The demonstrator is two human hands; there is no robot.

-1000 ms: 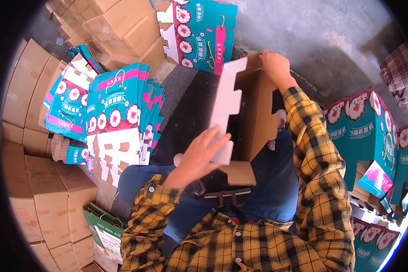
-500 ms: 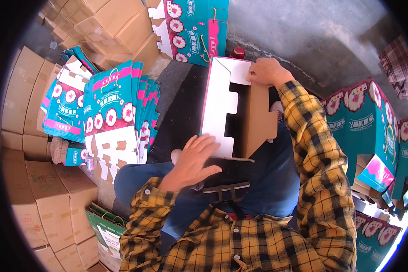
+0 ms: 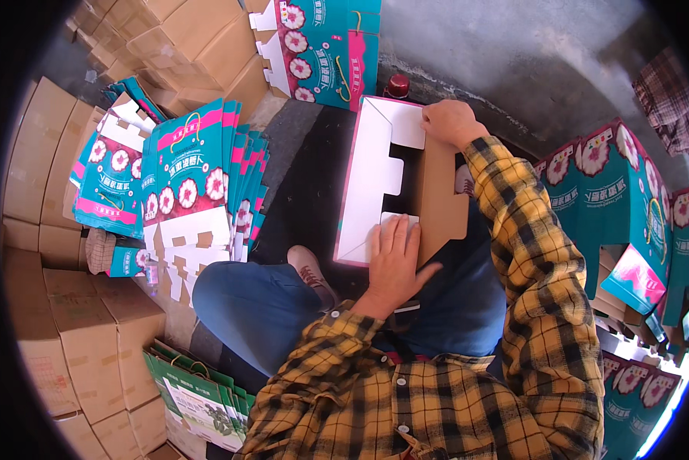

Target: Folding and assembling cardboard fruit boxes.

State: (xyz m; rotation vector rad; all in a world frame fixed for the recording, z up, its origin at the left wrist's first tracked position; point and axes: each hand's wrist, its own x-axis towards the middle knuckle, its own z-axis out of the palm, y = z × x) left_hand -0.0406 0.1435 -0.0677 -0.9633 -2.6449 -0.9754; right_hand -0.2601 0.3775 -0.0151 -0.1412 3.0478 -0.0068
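A cardboard gift box (image 3: 364, 180) with white inner flaps and a brown side panel (image 3: 446, 199) stands between my legs, its notched end facing up. At its far right corner my right hand (image 3: 453, 123) is closed, with curled fingers gripping the edge beside the far white flap (image 3: 407, 126). My left hand (image 3: 394, 264) lies on the near flap, its fingers stretched out and the thumb held apart to the right. Between the flaps a dark gap shows the inside of the box. The fingertips of my right hand are partly hidden.
Flat teal and pink cartons (image 3: 183, 169) lean in a fanned stack at the left, near piled brown boxes (image 3: 84, 322). Assembled teal boxes (image 3: 609, 199) stand at the right. A red-capped object (image 3: 397, 86) sits behind the box, near the grey wall (image 3: 498, 54). Green cartons (image 3: 199, 395) stand lower left.
My left hand has moved right from the box's left near side onto its near end. The near flap is now folded inward under my fingers. My right hand stays at the far corner.
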